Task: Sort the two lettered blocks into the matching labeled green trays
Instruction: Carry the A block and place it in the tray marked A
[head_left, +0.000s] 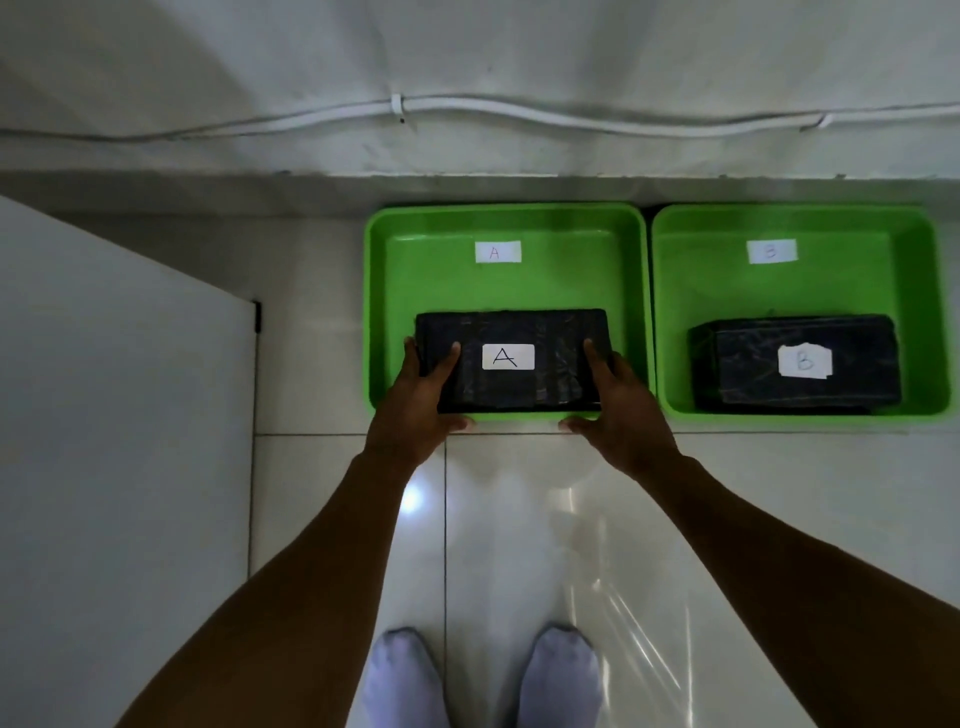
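Glossy white floor tiles (519, 519), wall cable (519, 111), left hand (415, 410), right hand (618, 410) both gripping block A (511, 358)

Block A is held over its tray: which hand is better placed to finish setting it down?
Neither alone. The left hand and right hand each grip one end of block A over tray A; probably both lower it together.

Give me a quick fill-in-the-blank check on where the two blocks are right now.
1. The block marked A is held by ____ hands, the left hand and the right hand.
2. The block marked B lies in the ____ tray.
3. Both trays are coloured ____.
4. The block marked A is over the tray labelled ____.

Missing words: both; right; green; A
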